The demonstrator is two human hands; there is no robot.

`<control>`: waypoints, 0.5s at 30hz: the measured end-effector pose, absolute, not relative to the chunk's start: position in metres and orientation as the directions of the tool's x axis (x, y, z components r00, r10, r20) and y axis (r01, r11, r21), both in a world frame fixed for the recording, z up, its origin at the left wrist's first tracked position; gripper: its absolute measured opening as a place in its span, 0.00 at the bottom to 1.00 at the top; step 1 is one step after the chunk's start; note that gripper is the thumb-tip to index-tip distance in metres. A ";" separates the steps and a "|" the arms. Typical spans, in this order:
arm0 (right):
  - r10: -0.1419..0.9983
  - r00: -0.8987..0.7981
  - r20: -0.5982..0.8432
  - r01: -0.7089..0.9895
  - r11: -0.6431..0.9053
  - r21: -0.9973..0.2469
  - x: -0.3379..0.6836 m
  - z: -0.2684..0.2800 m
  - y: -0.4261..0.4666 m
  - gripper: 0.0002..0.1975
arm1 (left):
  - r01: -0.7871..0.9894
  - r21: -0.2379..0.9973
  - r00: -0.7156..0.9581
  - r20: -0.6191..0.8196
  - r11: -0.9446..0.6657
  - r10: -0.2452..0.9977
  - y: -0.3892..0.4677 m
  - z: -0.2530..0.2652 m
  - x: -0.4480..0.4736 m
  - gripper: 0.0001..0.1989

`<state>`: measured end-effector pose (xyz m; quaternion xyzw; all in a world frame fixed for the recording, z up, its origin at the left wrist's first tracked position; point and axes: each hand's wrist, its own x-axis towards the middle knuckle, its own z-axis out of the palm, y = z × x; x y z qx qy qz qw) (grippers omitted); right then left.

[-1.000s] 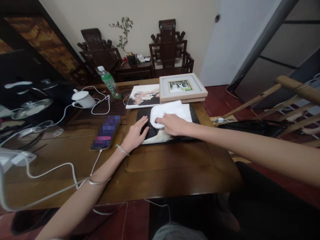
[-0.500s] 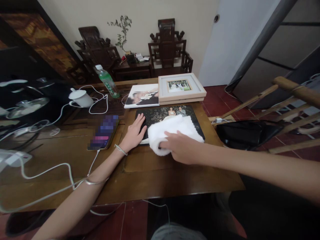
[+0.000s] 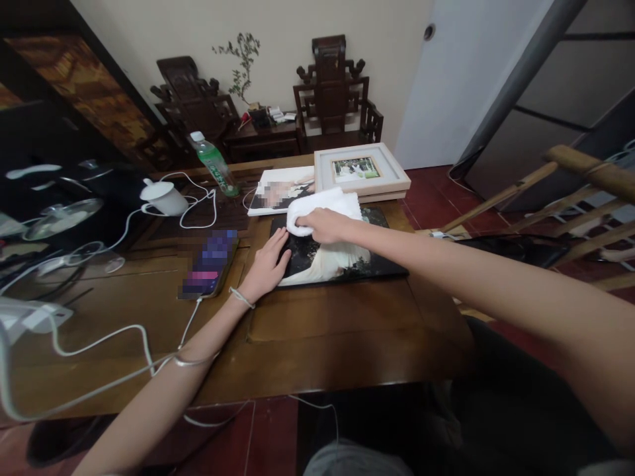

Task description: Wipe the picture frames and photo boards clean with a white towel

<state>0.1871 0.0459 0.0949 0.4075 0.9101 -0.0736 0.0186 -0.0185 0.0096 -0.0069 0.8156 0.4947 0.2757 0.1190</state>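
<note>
A dark photo panel [image 3: 381,258] lies flat on the wooden table [image 3: 317,344], its print partly hidden by my right forearm and a cloth. My right hand [image 3: 325,225] grips a folded white towel [image 3: 330,200] and presses it on the panel's far part. At the panel's left edge, my left hand [image 3: 270,263] rests flat with its fingers stretched out. Just behind the towel are a white-edged photo print [image 3: 282,188] and a pale wooden picture frame [image 3: 397,178] stacked on another.
Left of my left hand lies a phone [image 3: 211,264] with a charging cable. Further back stand a lidded white cup [image 3: 163,197] and a green-labelled bottle [image 3: 214,164]. White cables [image 3: 119,330] cross the table's left side. A wooden chair [image 3: 585,178] is at the right.
My right hand has slid the towel away from me and slightly left, to the panel's far edge, uncovering the near part of its picture. My left hand has stayed in place.
</note>
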 end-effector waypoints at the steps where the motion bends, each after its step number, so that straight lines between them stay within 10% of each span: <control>1: 0.741 -0.666 -0.088 0.745 0.658 -0.110 0.189 0.092 0.043 0.28 | 0.740 0.467 0.360 0.332 -0.484 0.872 0.010 -0.007 -0.018 0.27; 15: 0.580 -0.794 -0.183 0.604 0.786 -0.129 0.220 0.080 -0.096 0.29 | 0.755 0.460 0.360 0.306 -0.468 0.882 0.008 -0.004 -0.017 0.27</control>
